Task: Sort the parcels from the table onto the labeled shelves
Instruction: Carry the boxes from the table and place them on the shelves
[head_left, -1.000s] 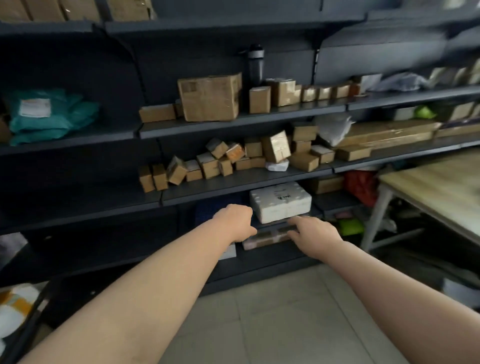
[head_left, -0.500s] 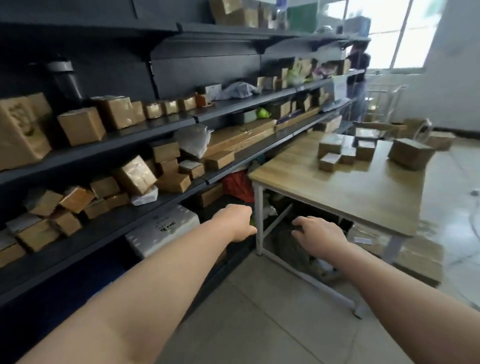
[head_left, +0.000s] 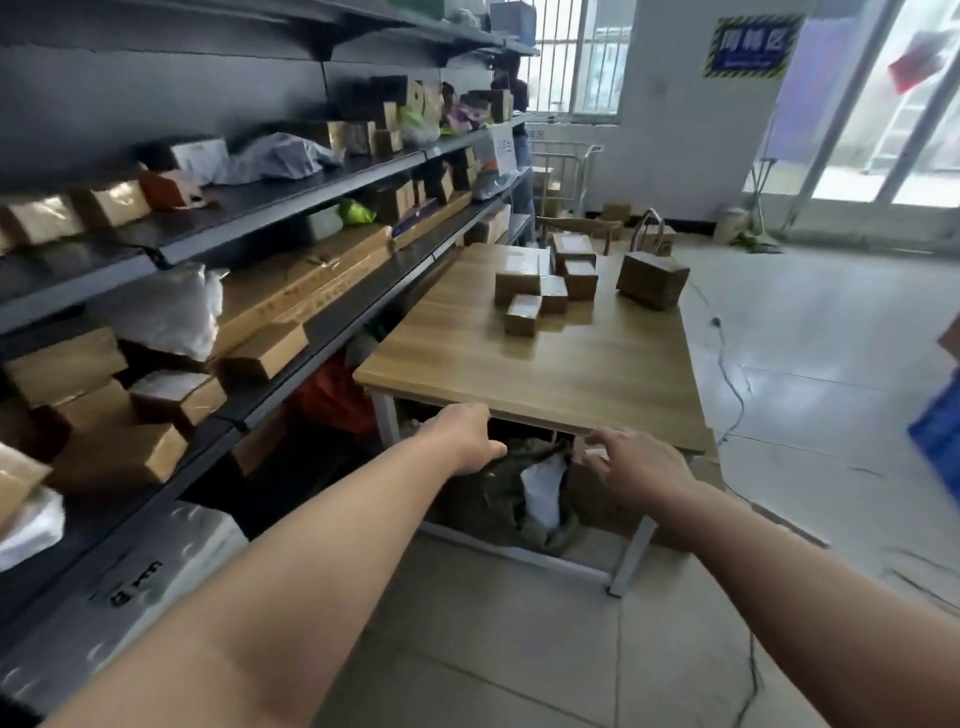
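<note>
Parcels (head_left: 545, 288): a cluster of small brown cardboard boxes, taped, packed close together toward the far end of the table (head_left: 545, 384); one larger box (head_left: 653, 279) stood apart near the far right edge.

Handling, as I judged it: the small ones light and stiff, their taped faces likely a little slick. Each could be taken in one hand across two opposite sides. The larger one was better lifted with both hands at its ends or from beneath. I could not tell their contents or how fragile they were.

Hands: my left hand (head_left: 462, 439) was held out near the table's near edge, fingers curled under, with nothing in it. My right hand (head_left: 631, 465) was beside it, fingers loosely bent and spread, also empty. Both were well short of the parcels.

Surroundings:
- The shelves (head_left: 322, 332) ran along the left and the table stood close against them, so I judged the right side the open approach.
- A cable (head_left: 727, 364) trailed on the floor there and looked like a trip risk.
- A sack (head_left: 493, 499) and cartons were stowed under the table.
- A long flat carton (head_left: 311, 280), grey bags and many boxes already crowded the shelves, so free spots looked scarce.
- A white sheet (head_left: 501, 148) hung on the far bay, its text too small to read
</note>
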